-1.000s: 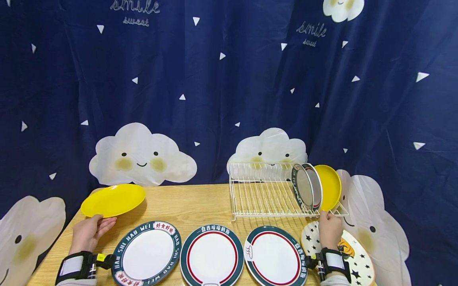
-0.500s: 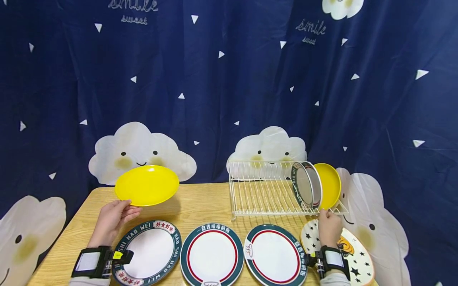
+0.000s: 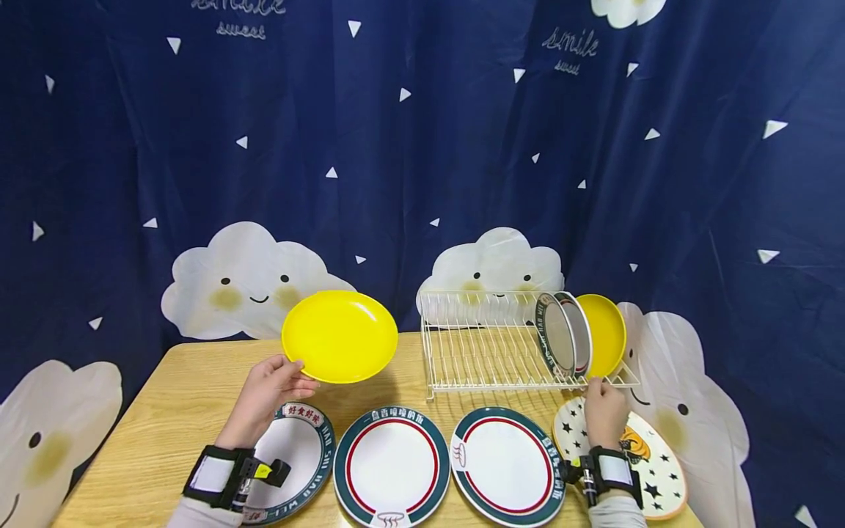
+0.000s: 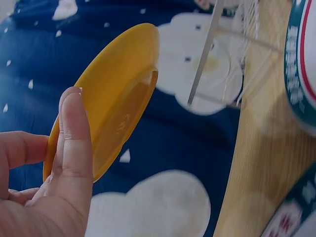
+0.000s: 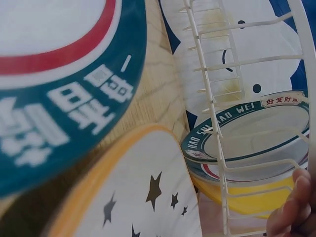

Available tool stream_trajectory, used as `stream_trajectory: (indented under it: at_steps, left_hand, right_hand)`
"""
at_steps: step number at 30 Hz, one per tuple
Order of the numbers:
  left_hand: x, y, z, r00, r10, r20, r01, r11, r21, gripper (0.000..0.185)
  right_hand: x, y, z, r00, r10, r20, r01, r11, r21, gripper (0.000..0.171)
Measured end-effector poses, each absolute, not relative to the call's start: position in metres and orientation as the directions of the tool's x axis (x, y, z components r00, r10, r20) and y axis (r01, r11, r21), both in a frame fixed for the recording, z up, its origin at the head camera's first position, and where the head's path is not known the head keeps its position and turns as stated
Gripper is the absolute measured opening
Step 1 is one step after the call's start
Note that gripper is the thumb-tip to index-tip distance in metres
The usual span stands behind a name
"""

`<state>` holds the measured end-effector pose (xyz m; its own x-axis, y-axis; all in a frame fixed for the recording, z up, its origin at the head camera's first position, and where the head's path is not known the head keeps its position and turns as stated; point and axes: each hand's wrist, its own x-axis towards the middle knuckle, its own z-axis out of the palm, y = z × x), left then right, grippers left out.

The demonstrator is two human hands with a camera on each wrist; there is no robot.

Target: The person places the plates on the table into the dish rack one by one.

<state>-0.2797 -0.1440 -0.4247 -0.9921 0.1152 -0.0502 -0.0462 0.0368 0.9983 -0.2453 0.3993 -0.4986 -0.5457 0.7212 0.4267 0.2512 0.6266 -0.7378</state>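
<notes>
My left hand [image 3: 269, 396] pinches a yellow plate [image 3: 339, 336] by its near left rim, holding it up over the table and tilted toward the head camera. In the left wrist view the underside of that yellow plate [image 4: 116, 101] shows, with the thumb [image 4: 75, 116] on it. At the front right of a white wire dish rack [image 3: 488, 386], my right hand [image 3: 607, 412] grips the rack's front rail with curled fingers. A second yellow plate [image 3: 606, 334] stands in the rack just above that hand, beside two upright green-rimmed plates [image 3: 560, 337].
Along the front lie a green-rimmed plate [image 3: 323, 440] partly behind my left forearm, two plates with red rings [image 3: 392, 469] [image 3: 507, 466], and a star-patterned plate [image 3: 660, 480] under my right wrist. A blue cloud-print curtain [image 3: 370, 147] hangs behind the wooden table [image 3: 145, 433].
My left hand has carried the yellow plate up and to the right, from the table's left end toward the rack, tipping its face more toward the head camera. The right hand stays at the rack.
</notes>
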Motion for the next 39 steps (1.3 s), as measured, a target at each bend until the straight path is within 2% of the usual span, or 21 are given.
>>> stream_trajectory:
  at_steps: [7, 11, 16, 21, 25, 28, 34, 39]
  left_hand:
    - [-0.277, -0.105, -0.429, -0.982, 0.178, -0.067, -0.075, -0.038, 0.996, 0.035]
    - [-0.275, -0.085, -0.435, -0.973, 0.218, -0.078, -0.094, -0.061, 0.994, 0.034]
    - [-0.273, -0.063, -0.443, -0.954, 0.297, -0.041, -0.067, -0.080, 0.995, 0.034]
    - [-0.268, -0.047, -0.449, -0.925, 0.379, -0.024, -0.066, -0.097, 0.993, 0.037]
    - [-0.264, -0.039, -0.455, -0.897, 0.439, -0.055, -0.122, -0.126, 0.985, 0.035]
    - [-0.262, -0.036, -0.459, -0.882, 0.468, -0.062, -0.143, -0.140, 0.980, 0.032]
    - [-0.260, -0.033, -0.468, -0.877, 0.476, -0.072, -0.157, -0.140, 0.978, 0.034]
    - [-0.260, -0.030, -0.472, -0.869, 0.489, -0.078, -0.165, -0.136, 0.977, 0.040]
  right_hand:
    - [-0.244, 0.373, -0.495, -0.616, 0.646, 0.450, 0.255, 0.704, -0.662, 0.049]
    - [-0.246, 0.344, -0.495, -0.662, 0.589, 0.463, 0.203, 0.736, -0.646, 0.049]
    - [-0.245, 0.298, -0.491, -0.733, 0.523, 0.435, 0.090, 0.708, -0.700, 0.049]
    - [-0.244, 0.258, -0.488, -0.817, 0.471, 0.333, 0.008, 0.587, -0.809, 0.059]
    - [-0.242, 0.237, -0.490, -0.874, 0.446, 0.194, -0.013, 0.377, -0.926, 0.067]
    - [-0.240, 0.228, -0.493, -0.899, 0.421, 0.121, -0.012, 0.252, -0.968, 0.066]
    - [-0.235, 0.223, -0.496, -0.923, 0.368, 0.111, -0.029, 0.223, -0.974, 0.054]
    - [-0.231, 0.226, -0.485, -0.929, 0.365, 0.067, 0.000, 0.182, -0.983, 0.051]
